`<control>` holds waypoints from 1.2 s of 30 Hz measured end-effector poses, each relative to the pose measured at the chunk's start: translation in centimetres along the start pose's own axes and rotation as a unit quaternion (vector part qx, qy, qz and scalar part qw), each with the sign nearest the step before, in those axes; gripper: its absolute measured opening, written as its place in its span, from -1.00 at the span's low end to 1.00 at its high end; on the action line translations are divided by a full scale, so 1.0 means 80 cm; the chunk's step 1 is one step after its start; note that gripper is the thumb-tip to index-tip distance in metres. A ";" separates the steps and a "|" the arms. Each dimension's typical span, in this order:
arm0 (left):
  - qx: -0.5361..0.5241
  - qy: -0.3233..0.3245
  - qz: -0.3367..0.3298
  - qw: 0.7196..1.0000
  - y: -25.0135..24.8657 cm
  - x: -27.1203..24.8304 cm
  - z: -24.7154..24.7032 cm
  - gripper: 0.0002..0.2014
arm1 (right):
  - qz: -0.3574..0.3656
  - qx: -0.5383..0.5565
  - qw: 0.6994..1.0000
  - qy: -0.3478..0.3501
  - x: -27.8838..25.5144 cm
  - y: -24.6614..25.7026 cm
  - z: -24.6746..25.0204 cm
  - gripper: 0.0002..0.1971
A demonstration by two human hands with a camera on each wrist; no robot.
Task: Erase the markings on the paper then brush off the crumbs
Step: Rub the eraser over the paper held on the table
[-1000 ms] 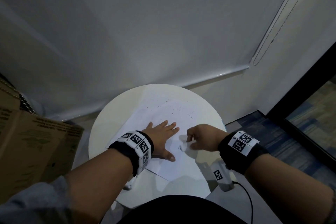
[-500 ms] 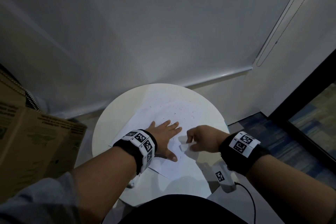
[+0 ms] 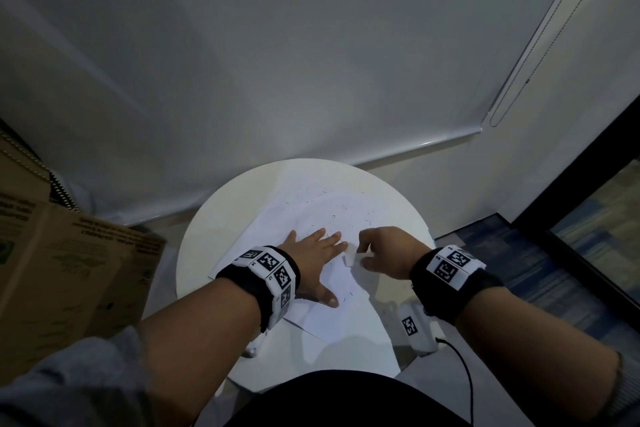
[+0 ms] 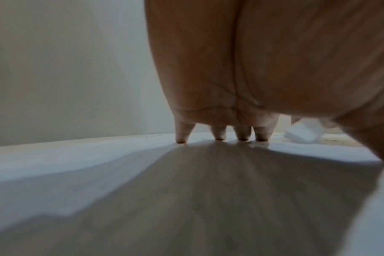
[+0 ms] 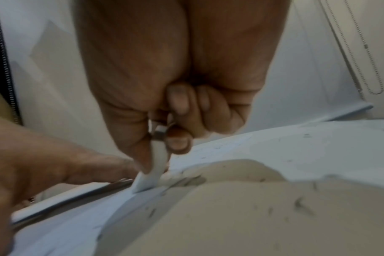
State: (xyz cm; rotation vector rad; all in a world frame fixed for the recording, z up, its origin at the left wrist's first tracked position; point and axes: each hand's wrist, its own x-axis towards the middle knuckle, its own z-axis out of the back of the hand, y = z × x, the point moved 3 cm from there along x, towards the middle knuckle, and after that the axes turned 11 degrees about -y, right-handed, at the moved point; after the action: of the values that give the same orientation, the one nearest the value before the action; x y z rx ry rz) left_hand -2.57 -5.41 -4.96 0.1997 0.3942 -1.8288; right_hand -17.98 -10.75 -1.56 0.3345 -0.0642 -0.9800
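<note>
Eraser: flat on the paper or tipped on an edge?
Tipped. The right hand pinches the eraser steeply, only its lower corner meeting the paper.

My round white table (image 3: pixel 214 229) sits mid-frame below a lowered grey roller blind (image 3: pixel 277 45); cardboard box (image 3: pixel 62 263) at left.

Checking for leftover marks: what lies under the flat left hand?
The left hand presses flat on the white paper sheet; dark eraser crumbs lie beyond it. Any markings beneath the palm are hidden.
</note>
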 end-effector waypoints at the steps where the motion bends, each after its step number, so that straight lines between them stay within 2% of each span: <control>1: 0.000 -0.001 0.000 1.000 0.000 0.000 0.000 0.05 | 0.000 0.002 1.000 0.010 0.000 0.000 0.000 -0.82; 4: 0.009 0.003 -0.002 1.000 0.001 0.001 -0.001 0.06 | 0.023 0.016 0.994 0.109 -0.008 0.005 -0.006 -0.83; 5: 0.009 0.004 -0.002 1.000 0.001 0.002 -0.001 0.06 | 0.028 0.012 0.992 0.119 -0.010 0.006 -0.007 -0.83; 9: 0.010 0.006 0.001 1.000 -0.001 0.001 -0.001 0.05 | 0.008 -0.009 1.000 0.026 -0.002 -0.003 0.001 -0.81; 10: 0.011 0.006 0.002 1.000 0.000 0.001 0.000 0.05 | 0.013 -0.005 0.999 0.033 -0.003 -0.003 0.001 -0.81; 13: 0.010 0.008 0.000 1.000 0.000 0.002 0.000 0.06 | 0.035 0.033 0.992 0.120 -0.014 0.006 -0.009 -0.84; 14: 0.011 0.009 -0.001 1.000 0.000 0.002 0.000 0.06 | 0.039 0.036 0.991 0.126 -0.017 0.008 -0.010 -0.84; 18: 0.009 0.010 0.002 1.000 0.001 0.003 -0.001 0.06 | 0.004 0.002 1.000 0.022 -0.006 -0.005 0.000 -0.81; 19: 0.008 0.009 0.003 1.000 0.001 0.003 -0.002 0.06 | 0.001 0.005 1.000 0.024 -0.006 -0.007 0.000 -0.82; 23: 0.009 0.009 0.001 1.000 0.000 0.002 -0.001 0.06 | 0.024 0.033 0.993 0.115 -0.017 0.000 -0.011 -0.88; 28: 0.001 0.002 0.020 1.000 0.004 -0.003 0.002 0.08 | -0.035 0.009 0.999 -0.001 -0.004 -0.021 0.001 -0.80; 36: 0.004 0.009 0.043 0.999 0.008 -0.006 0.003 0.16 | -0.012 0.044 0.999 -0.015 -0.005 -0.016 -0.002 -0.82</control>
State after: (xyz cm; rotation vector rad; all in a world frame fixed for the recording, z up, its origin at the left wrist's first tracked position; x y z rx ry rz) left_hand -1.82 -5.19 -4.70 0.2364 0.3845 -1.7445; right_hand -19.21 -11.03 -2.06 0.4023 -0.1308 -1.0074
